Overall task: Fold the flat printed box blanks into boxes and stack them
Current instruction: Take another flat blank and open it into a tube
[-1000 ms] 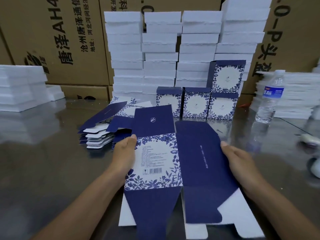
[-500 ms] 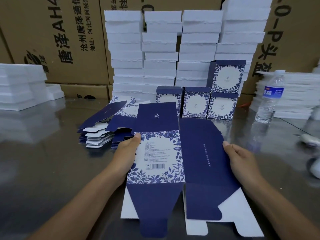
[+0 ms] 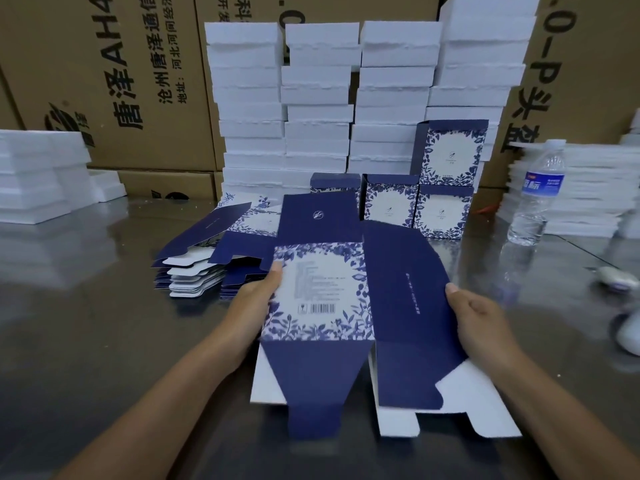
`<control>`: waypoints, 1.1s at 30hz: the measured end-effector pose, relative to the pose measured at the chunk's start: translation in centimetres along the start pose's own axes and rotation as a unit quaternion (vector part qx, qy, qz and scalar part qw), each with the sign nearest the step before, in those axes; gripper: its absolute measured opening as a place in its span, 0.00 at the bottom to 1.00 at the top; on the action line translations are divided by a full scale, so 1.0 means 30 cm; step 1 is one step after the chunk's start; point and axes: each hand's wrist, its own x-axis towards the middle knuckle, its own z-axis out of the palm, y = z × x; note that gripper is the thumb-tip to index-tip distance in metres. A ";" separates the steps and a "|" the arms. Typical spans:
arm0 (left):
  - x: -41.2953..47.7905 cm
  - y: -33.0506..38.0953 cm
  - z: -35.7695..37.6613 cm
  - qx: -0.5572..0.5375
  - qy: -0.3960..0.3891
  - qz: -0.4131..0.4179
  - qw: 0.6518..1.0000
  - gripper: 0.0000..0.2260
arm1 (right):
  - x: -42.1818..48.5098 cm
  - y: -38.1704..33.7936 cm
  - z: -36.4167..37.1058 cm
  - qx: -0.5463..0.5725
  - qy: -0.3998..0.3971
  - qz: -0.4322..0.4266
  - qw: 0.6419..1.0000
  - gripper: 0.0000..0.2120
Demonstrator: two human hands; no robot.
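While our left hand (image 3: pixel 254 306) pinches the box blank (image 3: pixel 332 299), our right hand (image 3: pixel 481 320) grips its opposite edge. Folded boxes (image 3: pixel 440 188) stand beyond both hands.

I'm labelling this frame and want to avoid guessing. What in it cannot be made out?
Head view only.
1. Fingertips of the left hand and right hand: hidden under the box blank.
2. Print on the blank's white panel: too small to read.
3. The leftmost folded box: front covered by the blank's top flap.
4. A white object at the right edge: blurred, cut off.
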 end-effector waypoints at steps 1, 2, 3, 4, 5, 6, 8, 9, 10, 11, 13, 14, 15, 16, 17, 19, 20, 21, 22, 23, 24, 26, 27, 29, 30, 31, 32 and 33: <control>-0.007 0.002 0.001 0.002 -0.012 0.001 1.000 0.19 | 0.004 0.005 -0.001 0.010 0.005 0.003 1.000 0.21; -0.012 0.003 0.000 -0.001 -0.020 0.001 1.000 0.19 | 0.007 0.007 -0.001 0.021 0.010 0.009 1.000 0.21; -0.012 0.004 -0.002 -0.007 -0.020 0.004 1.000 0.18 | 0.005 0.003 0.001 0.033 0.013 0.016 0.999 0.20; -0.012 0.005 -0.005 -0.015 -0.013 0.008 1.000 0.17 | 0.000 -0.005 0.003 0.049 0.007 0.023 0.999 0.20; -0.010 0.006 -0.007 -0.023 -0.006 0.012 1.000 0.16 | -0.005 -0.011 0.006 0.068 -0.002 0.027 0.997 0.19; -0.005 0.003 -0.010 -0.033 -0.004 0.014 0.999 0.16 | -0.009 -0.015 0.007 0.088 -0.014 0.032 0.995 0.19; -0.004 0.003 -0.011 -0.056 -0.005 0.015 0.998 0.14 | -0.015 -0.025 0.007 0.124 -0.031 0.046 0.991 0.19; -0.005 0.003 -0.014 -0.067 -0.006 0.016 0.998 0.14 | -0.015 -0.027 0.007 0.132 -0.043 0.051 0.989 0.19; -0.004 0.001 -0.017 -0.076 -0.008 0.017 0.997 0.14 | -0.015 -0.025 0.008 0.132 -0.057 0.052 0.988 0.20; -0.003 -0.001 -0.019 -0.082 -0.010 0.017 0.996 0.14 | -0.016 -0.025 0.011 0.120 -0.069 0.048 0.989 0.20; -0.005 0.003 -0.020 -0.085 -0.008 0.014 0.996 0.14 | -0.017 -0.026 0.015 0.088 -0.073 0.036 0.993 0.18; -0.004 0.004 -0.019 -0.085 -0.008 0.013 0.996 0.14 | -0.014 -0.024 0.013 0.081 -0.071 0.035 0.994 0.17; -0.002 0.004 -0.017 -0.087 -0.010 0.012 0.996 0.15 | -0.010 -0.023 0.012 0.080 -0.067 0.035 0.994 0.17; 0.000 0.004 -0.015 -0.091 -0.011 0.011 0.996 0.16 | -0.008 -0.021 0.010 0.081 -0.063 0.033 0.994 0.17; 0.003 0.004 -0.012 -0.098 -0.011 0.012 0.995 0.16 | -0.004 -0.017 0.008 0.083 -0.059 0.031 0.994 0.18; 0.004 0.006 -0.010 -0.112 -0.012 0.010 0.994 0.18 | -0.002 -0.012 0.004 0.091 -0.043 0.032 0.994 0.17; 0.003 0.005 -0.008 -0.107 -0.014 0.015 0.994 0.18 | -0.003 -0.013 0.001 0.100 -0.031 0.033 0.994 0.17; 0.003 0.002 -0.006 -0.089 -0.020 0.022 0.996 0.17 | -0.002 -0.014 -0.003 0.107 -0.021 0.036 0.993 0.17; 0.003 -0.002 -0.004 -0.068 -0.028 0.026 0.997 0.16 | 0.000 -0.015 -0.006 0.109 -0.016 0.040 0.993 0.17; 0.002 -0.006 -0.003 -0.053 -0.034 0.029 0.998 0.16 | 0.000 -0.014 -0.010 0.108 -0.016 0.042 0.993 0.17; 0.000 -0.009 -0.003 -0.050 -0.036 0.032 0.998 0.15 | -0.002 -0.015 -0.010 0.109 -0.016 0.044 0.993 0.18; -0.004 -0.009 -0.005 -0.065 -0.033 0.040 0.997 0.14 | -0.007 -0.015 -0.004 0.119 -0.026 0.050 0.991 0.20; -0.002 -0.008 -0.006 -0.074 -0.030 0.040 0.996 0.13 | -0.011 -0.019 0.001 0.125 -0.034 0.053 0.990 0.20; 0.001 -0.002 -0.008 -0.092 -0.021 0.035 0.995 0.13 | -0.018 -0.031 0.009 0.126 -0.046 0.060 0.989 0.21; -0.003 0.000 -0.010 -0.101 -0.016 0.033 0.994 0.13 | -0.020 -0.036 0.009 0.116 -0.045 0.066 0.990 0.21; -0.005 0.000 -0.016 -0.110 -0.010 0.033 0.993 0.13 | -0.020 -0.038 0.008 0.092 -0.039 0.070 0.993 0.21; -0.006 0.004 -0.019 -0.118 -0.009 0.035 0.992 0.13 | -0.018 -0.036 0.005 0.060 -0.036 0.068 0.995 0.20; -0.006 0.005 -0.021 -0.123 -0.005 0.035 0.992 0.12 | -0.018 -0.035 0.003 0.029 -0.037 0.062 0.997 0.20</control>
